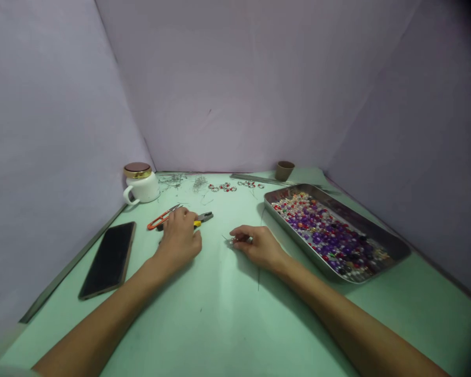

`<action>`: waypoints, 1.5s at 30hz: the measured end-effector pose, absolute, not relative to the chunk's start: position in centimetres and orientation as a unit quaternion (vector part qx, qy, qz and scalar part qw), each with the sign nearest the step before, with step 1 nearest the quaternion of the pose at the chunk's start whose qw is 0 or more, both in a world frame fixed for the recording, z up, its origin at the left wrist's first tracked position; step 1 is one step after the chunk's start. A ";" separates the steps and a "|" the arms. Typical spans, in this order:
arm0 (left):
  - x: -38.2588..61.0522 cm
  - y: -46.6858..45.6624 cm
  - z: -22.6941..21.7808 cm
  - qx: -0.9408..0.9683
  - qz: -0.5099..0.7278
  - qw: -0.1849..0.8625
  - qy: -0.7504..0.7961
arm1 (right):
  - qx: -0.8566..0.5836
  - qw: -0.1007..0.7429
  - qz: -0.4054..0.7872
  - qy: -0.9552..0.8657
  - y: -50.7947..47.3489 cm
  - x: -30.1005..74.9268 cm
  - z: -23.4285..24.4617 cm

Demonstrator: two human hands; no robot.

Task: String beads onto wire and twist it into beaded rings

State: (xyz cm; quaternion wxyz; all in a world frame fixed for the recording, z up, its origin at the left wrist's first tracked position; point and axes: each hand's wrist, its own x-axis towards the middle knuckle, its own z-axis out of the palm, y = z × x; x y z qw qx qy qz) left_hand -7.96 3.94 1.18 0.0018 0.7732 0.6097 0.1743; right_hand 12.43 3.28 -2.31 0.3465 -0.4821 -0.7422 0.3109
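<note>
My left hand (180, 233) lies over a pair of pliers (205, 216), its fingers curled about the black and yellow handles, which it mostly hides. The metal jaws stick out to the right. Just beyond those fingers are orange thread snips (155, 224), partly covered. My right hand (262, 246) pinches a small beaded wire piece (231, 241) between thumb and fingers, close above the table; a thin wire end points left from it. Its exact shape is too small to make out. Beneath the right wrist a straight thin wire (258, 281) lies on the table.
At right stands a metal tray (306, 242) of mixed beads. Finished-looking beaded rings (223, 187), tangled wire pieces (172, 180), long wires (255, 179) and a brown cup (284, 170) sit at the back. A lidded white mug (143, 189) and a phone (109, 261) are left.
</note>
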 end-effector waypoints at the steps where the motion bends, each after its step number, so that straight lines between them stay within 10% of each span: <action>1: -7.4 3.7 1.2 0.784 0.211 0.047 0.582 | -0.472 0.343 0.301 -0.754 3.1 12.4 -2.1; 6: -4.8 2.3 0.1 0.822 0.230 0.204 0.480 | -0.418 0.320 0.193 -0.828 2.5 12.2 -1.9; 18: -5.1 2.3 -1.2 0.910 0.165 -0.012 0.381 | -0.403 0.268 0.105 -0.869 2.2 11.6 -2.5; 32: -5.6 2.3 -1.3 0.924 0.152 -0.026 0.351 | -0.431 0.212 0.086 -0.873 1.7 10.6 -2.2; 45: -5.7 2.7 -1.0 0.781 0.218 0.257 0.526 | -0.391 0.381 0.481 -0.686 3.5 12.0 -3.5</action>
